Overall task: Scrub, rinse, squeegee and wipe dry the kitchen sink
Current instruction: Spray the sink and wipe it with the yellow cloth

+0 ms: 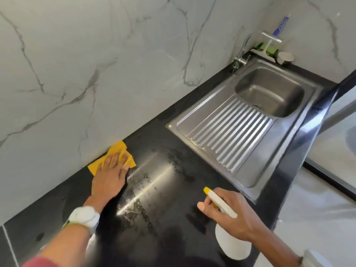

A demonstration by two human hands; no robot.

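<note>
The right hand [229, 212] is curled round the neck of a white plastic spray bottle [230, 241] with a yellow nozzle tip, the forefinger stretched forward beside the trigger head and the nozzle aimed out over the worktop; the bottle's rounded body hangs below the wrist near the counter's front edge. To its left, the left hand [110, 176] lies flat with straight fingers, palm down, pressing a crumpled yellow cleaning cloth [115, 151] against the glossy black stone countertop [159, 147], right where the counter meets the wall. A white wristwatch [83, 216] sits on that wrist, and a reddish sleeve [38, 263] shows at the bottom corner. Between the two hands the dark surface carries pale streaks and speckled wet patches that catch the light. Further along to the right, set into the same counter and well apart from both hands, is the stainless steel kitchen sink [204, 120], its ribbed draining board nearest and the rectangular bowl with its drain beyond. At the bowl's far left corner stands a chrome tap [241, 53]. Behind the sink, in the corner, a small white tray [263, 54] holds green items, with a blue-and-white handled tool [280, 26] leaning against the wall above it and a small pale bowl [286, 57] just beside it. White marble-veined wall panels [96, 64] rise behind the counter.
</note>
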